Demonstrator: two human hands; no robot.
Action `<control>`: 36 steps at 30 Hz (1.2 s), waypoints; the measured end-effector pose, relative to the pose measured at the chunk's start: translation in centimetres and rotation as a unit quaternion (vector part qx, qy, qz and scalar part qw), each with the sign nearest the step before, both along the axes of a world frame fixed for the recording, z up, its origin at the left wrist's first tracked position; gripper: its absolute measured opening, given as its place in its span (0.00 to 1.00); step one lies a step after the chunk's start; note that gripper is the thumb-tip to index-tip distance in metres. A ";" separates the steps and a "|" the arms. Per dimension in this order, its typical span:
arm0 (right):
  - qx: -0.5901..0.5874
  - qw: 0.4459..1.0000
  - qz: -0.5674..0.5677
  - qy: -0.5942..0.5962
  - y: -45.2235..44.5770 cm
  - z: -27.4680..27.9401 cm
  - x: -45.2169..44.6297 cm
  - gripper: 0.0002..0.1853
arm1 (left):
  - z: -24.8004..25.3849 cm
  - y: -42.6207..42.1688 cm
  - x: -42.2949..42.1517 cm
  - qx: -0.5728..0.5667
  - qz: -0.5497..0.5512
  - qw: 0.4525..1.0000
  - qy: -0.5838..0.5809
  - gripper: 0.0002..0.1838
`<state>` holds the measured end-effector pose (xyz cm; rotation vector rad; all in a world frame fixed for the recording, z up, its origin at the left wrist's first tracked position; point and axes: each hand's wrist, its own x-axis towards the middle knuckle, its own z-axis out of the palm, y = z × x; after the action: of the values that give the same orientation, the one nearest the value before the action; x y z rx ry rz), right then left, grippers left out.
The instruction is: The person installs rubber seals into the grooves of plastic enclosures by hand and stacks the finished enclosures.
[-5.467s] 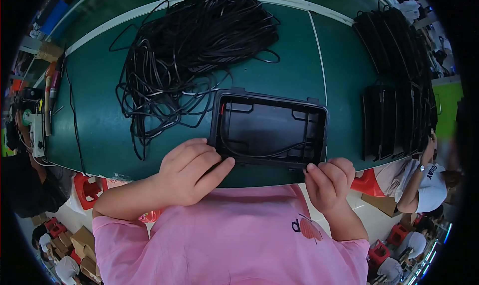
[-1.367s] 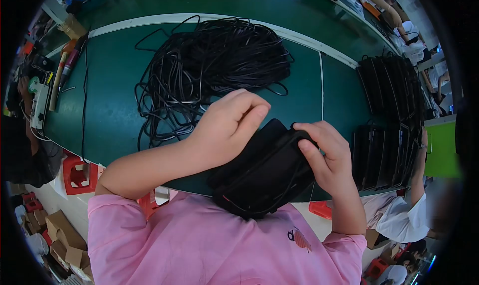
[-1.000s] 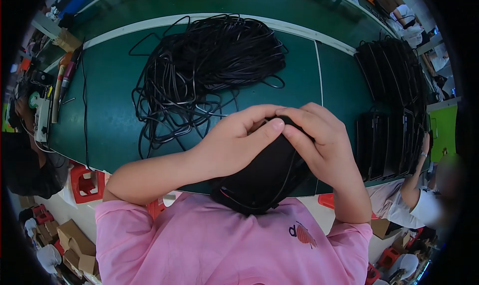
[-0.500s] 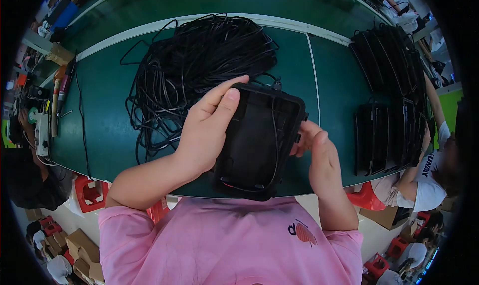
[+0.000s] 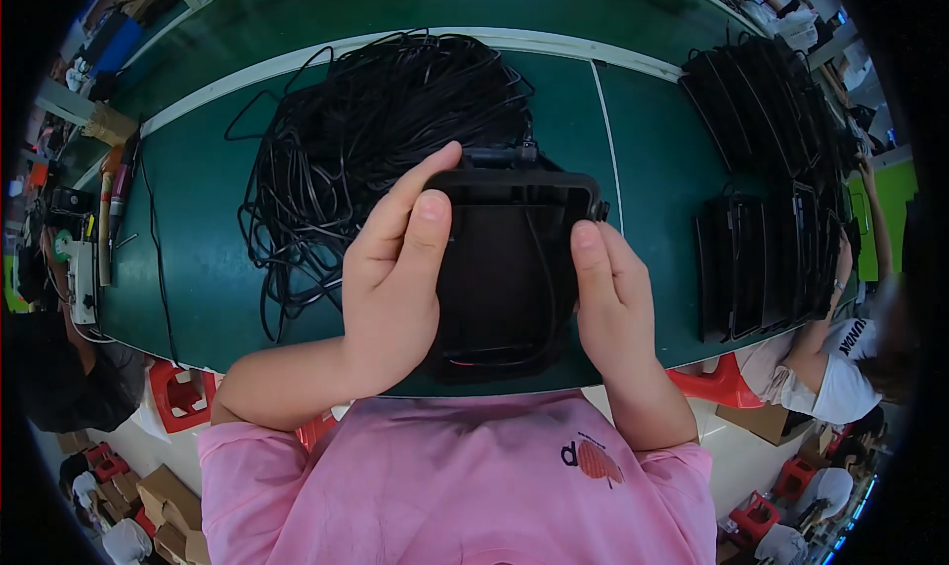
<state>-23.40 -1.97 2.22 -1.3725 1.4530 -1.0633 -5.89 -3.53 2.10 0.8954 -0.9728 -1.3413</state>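
Note:
A black plastic case (image 5: 499, 288), hollow and open toward me, is held up in front of my chest. My left hand (image 5: 390, 278) grips its left side, thumb on the front rim and fingers behind. On the opposite side, my right hand (image 5: 615, 298) clasps the edge with its thumb along the rim. A thin cable runs down inside the case, and a cable connector (image 5: 529, 152) shows at its top edge. Just behind lies a big tangled heap of black cables (image 5: 386, 120) on the green table.
Several similar black cases (image 5: 761, 259) stand in rows at the right. Screwdriver-like tools (image 5: 121, 184) and a power strip (image 5: 82, 278) lie at the left edge. Red stools (image 5: 178, 397) are below the table, and co-workers sit on both sides.
My right hand has moved up from beside the case and now grips its right edge. The case has turned from a tilt to nearly straight, its top edge leaning toward me.

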 end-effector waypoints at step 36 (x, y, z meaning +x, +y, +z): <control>0.097 0.985 -0.015 -0.139 0.2 -0.3 -2.0 0.22 | -1.3 -0.1 0.9 0.075 -0.180 0.980 -0.038 0.24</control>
<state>-25.43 -1.80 1.88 -1.0235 1.3346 -1.0552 -4.99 -3.67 0.77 0.9180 -1.1436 -1.7144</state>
